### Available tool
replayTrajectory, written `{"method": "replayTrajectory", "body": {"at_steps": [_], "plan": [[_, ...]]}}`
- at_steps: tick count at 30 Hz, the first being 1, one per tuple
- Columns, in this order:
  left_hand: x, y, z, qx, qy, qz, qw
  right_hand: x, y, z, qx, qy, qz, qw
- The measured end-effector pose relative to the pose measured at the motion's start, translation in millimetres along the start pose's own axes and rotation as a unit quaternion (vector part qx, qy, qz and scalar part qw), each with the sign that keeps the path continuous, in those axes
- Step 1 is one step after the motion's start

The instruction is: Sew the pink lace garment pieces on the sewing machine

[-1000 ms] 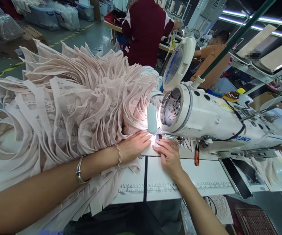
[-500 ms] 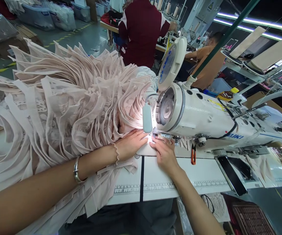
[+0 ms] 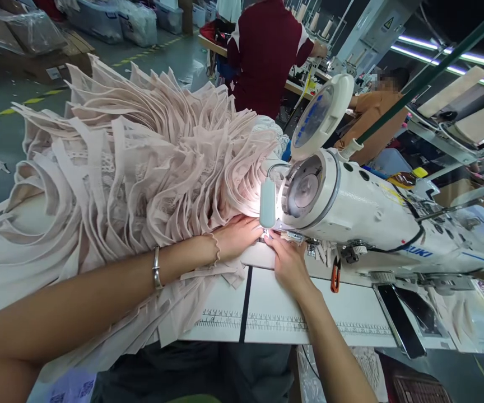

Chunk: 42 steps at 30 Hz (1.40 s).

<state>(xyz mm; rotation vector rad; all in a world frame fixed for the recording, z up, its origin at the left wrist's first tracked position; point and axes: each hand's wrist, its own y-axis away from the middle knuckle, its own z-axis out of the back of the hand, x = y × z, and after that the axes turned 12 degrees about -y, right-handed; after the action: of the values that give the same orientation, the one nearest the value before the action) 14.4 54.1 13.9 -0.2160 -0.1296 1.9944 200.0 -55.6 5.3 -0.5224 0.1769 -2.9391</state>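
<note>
My left hand [image 3: 238, 237] lies with its fingers stretched out along the lower edge of the pale pink fabric pieces [image 3: 175, 184], its fingertips close to the needle area. Many of these pieces, some with lace, are bunched together in a large heap. From the other side, my right hand [image 3: 289, 262] reaches in under the head of the white sewing machine [image 3: 363, 207]. Its fingers are bent and its thumb is drawn in by the presser foot; what they hold is hidden. A small lamp [image 3: 268, 202] shines brightly just above both hands.
Orange thread snips [image 3: 335, 275] and a phone [image 3: 399, 319] lie right of my hands. A printed ruler [image 3: 275, 322] runs along the table's front edge. A round magnifier [image 3: 321, 117] stands above the machine head. Two people [image 3: 263, 56] sit beyond; plastic bins [image 3: 94, 22] stand far left.
My view has turned a little, so the whole scene sits further right. Both hands stay at the needle area, and the fabric heap looks much the same.
</note>
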Motion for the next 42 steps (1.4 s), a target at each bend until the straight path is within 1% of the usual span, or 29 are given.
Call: {"method": "replayTrajectory", "body": {"at_steps": [5,8,11,13,15,17,18,20,22,23,26,28,32,34,38,40,42], "plan": [[1.5,-4.3,9.7,0.013,0.014,0.020,1.000,1.1,-2.1,0.6,0.039,0.039,-0.008,0.998],[3.4,-7.2,10.1,0.022,0.033,0.040,0.998,0.9,-2.4,-0.4,0.040,0.060,-0.011,0.997],[5.0,-9.9,7.3,0.018,0.040,0.056,0.997,-1.3,-2.9,-3.6,0.017,0.065,-0.005,0.998],[4.3,-10.7,4.6,0.011,0.028,0.061,0.998,-3.5,-3.9,-6.8,-0.012,0.067,-0.004,0.998],[1.9,-10.5,2.1,-0.003,-0.003,0.076,0.997,-5.3,-5.8,-9.7,-0.047,0.079,-0.018,0.996],[-2.1,-9.1,0.4,-0.032,-0.048,0.087,0.995,-6.5,-8.5,-11.3,-0.061,0.095,-0.044,0.993],[-4.4,-8.0,0.0,-0.048,-0.072,0.073,0.994,-6.6,-10.1,-11.3,-0.059,0.103,-0.057,0.991],[-9.0,-5.2,-0.2,-0.072,-0.115,0.012,0.991,-5.9,-13.2,-9.8,-0.043,0.111,-0.077,0.990],[-12.3,-2.5,-0.2,-0.076,-0.144,-0.042,0.986,-3.4,-15.6,-7.0,-0.037,0.112,-0.079,0.990],[-13.2,-1.7,-0.4,-0.072,-0.148,-0.043,0.985,-1.3,-16.3,-5.6,-0.044,0.111,-0.072,0.990],[-11.4,-2.7,-2.7,-0.049,-0.130,0.021,0.990,7.0,-16.3,-2.2,-0.083,0.114,-0.039,0.989],[-7.3,-5.5,-5.4,-0.032,-0.107,0.051,0.992,11.9,-14.8,-1.3,-0.095,0.126,-0.025,0.987],[0.0,-9.1,-9.1,0.001,-0.047,0.059,0.997,12.3,-10.4,-2.8,-0.078,0.129,0.024,0.988],[1.0,-8.7,-8.8,0.008,-0.029,0.064,0.997,8.1,-8.3,-5.0,-0.083,0.131,0.042,0.987],[-0.6,-7.4,-7.4,0.017,-0.012,0.068,0.997,0.6,-5.3,-9.0,-0.118,0.151,0.039,0.981],[-1.4,-7.3,-7.6,0.028,-0.005,0.072,0.997,0.3,-4.4,-9.5,-0.118,0.147,0.037,0.981],[-2.0,-7.0,-8.4,0.034,-0.002,0.078,0.996,2.3,-3.9,-8.9,-0.103,0.136,0.024,0.985]]}}
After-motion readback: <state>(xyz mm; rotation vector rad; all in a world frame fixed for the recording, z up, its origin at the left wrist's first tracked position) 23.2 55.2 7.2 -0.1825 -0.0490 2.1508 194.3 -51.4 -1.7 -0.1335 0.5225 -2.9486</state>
